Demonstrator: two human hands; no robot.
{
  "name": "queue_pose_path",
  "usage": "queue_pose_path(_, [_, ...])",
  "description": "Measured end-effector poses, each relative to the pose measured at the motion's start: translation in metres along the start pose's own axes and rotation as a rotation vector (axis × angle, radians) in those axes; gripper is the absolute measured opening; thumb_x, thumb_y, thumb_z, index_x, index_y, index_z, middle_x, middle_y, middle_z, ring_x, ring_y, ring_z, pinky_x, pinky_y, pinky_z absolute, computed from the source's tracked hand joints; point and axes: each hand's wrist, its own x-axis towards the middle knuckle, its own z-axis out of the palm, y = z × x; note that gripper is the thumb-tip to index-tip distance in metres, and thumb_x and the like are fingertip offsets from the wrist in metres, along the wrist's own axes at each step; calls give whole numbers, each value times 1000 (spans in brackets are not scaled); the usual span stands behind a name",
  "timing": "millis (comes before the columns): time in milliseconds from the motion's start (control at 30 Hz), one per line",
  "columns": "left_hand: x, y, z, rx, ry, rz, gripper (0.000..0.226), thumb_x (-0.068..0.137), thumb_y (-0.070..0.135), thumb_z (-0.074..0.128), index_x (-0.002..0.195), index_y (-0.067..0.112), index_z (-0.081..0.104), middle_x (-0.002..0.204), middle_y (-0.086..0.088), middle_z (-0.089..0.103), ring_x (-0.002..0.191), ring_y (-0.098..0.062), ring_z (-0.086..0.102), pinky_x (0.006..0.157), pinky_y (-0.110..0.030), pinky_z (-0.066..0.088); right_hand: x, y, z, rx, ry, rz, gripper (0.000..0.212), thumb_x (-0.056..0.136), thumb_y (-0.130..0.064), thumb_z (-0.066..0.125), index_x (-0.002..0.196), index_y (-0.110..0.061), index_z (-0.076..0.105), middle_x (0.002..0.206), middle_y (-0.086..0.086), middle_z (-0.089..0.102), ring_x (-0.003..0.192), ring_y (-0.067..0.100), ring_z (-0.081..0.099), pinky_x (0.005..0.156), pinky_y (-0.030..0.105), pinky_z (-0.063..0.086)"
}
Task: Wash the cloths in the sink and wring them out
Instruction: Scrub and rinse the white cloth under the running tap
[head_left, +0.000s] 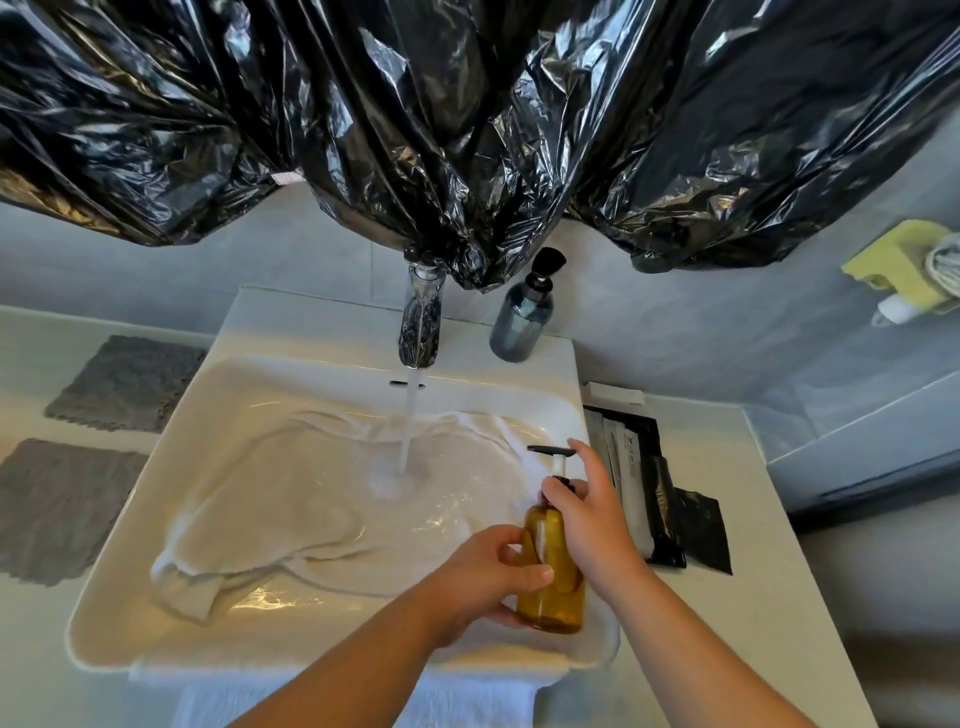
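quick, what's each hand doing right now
Left hand: holds the amber pump bottle by its body.
Right hand: grips the same bottle at its neck, forefinger raised by the pump head.

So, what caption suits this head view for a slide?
Left hand and right hand grip an amber pump bottle at a white sink, tap water running onto a soaked white cloth.

A bathroom, no question: a white ceramic washbasin (566, 364) sits in a pale counter (753, 571), and water runs from the chrome tap (420, 332) at its back edge. A grey pump bottle (519, 327) stands at the basin's back right corner, with an amber pump bottle (553, 608) over the front right corner. Grey wall tiles (311, 249) rise behind, and black-and-white sachets (639, 483) lie on the counter just right of the basin.
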Motion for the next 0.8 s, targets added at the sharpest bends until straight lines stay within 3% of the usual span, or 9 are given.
queue_pose_path(67, [-15, 9, -11, 69, -31, 69, 61, 73, 44, 82, 127, 28, 60, 121, 2, 68, 114, -20, 65, 101, -42, 55, -8, -9, 10, 138, -12, -91, 42, 97, -20, 62, 131, -41, 50, 92, 11, 71, 89, 26, 70, 87, 47, 59])
queue_pose_path(133, [-32, 15, -27, 94, 23, 146, 59, 66, 37, 84, 121, 25, 66, 113, 2, 73, 109, -18, 68, 100, -41, 55, -15, -20, 28, 204, -49, -201, 39, 91, -26, 64, 128, -35, 53, 93, 8, 71, 91, 26, 70, 84, 44, 59])
queue_pose_path(267, [-67, 25, -68, 183, 377, 244, 59, 54, 33, 89, 109, 29, 67, 99, 3, 74, 95, -14, 70, 88, -37, 59, -18, -47, 62, 225, -165, -280, 39, 85, -41, 57, 124, -37, 54, 104, 1, 64, 99, 17, 63, 86, 29, 55])
queue_pose_path(367, [-81, 39, -102, 189, 634, 300, 54, 66, 14, 92, 103, 35, 59, 101, 7, 69, 95, -11, 67, 78, -27, 54, -6, -48, 64, 168, -126, -259, 36, 82, -47, 55, 118, -40, 55, 107, 2, 63, 102, 18, 61, 88, 27, 50])
queue_pose_path(433, [-81, 53, -128, 198, 753, 360, 52, 70, 9, 89, 101, 36, 56, 100, 11, 67, 93, -6, 64, 74, -24, 50, 7, -40, 58, 93, -103, -195, 34, 83, -46, 58, 115, -36, 57, 105, 0, 63, 101, 19, 61, 87, 31, 50])
queue_pose_path(533, [-65, 81, -162, 215, 857, 420, 56, 71, 14, 89, 110, 33, 54, 101, 15, 65, 92, -2, 63, 72, -22, 49, 31, -21, 46, -117, -77, -96, 28, 97, -28, 60, 124, -22, 58, 112, -5, 61, 102, 13, 59, 81, 28, 45])
queue_pose_path(667, [-25, 112, -198, 210, 973, 453, 63, 70, 19, 89, 121, 27, 53, 104, 13, 64, 98, -11, 64, 81, -28, 51, 57, -1, 30, -430, 16, -28, 38, 97, -18, 54, 134, -11, 56, 130, 10, 58, 111, 25, 57, 84, 29, 42])
queue_pose_path(800, [8, 130, -218, 224, 1080, 438, 73, 72, 25, 88, 133, 22, 49, 113, 7, 59, 105, -18, 59, 90, -32, 50, 70, 9, 26, -675, -51, 88, 35, 92, -8, 45, 126, -4, 55, 115, 14, 59, 98, 30, 59, 73, 30, 44])
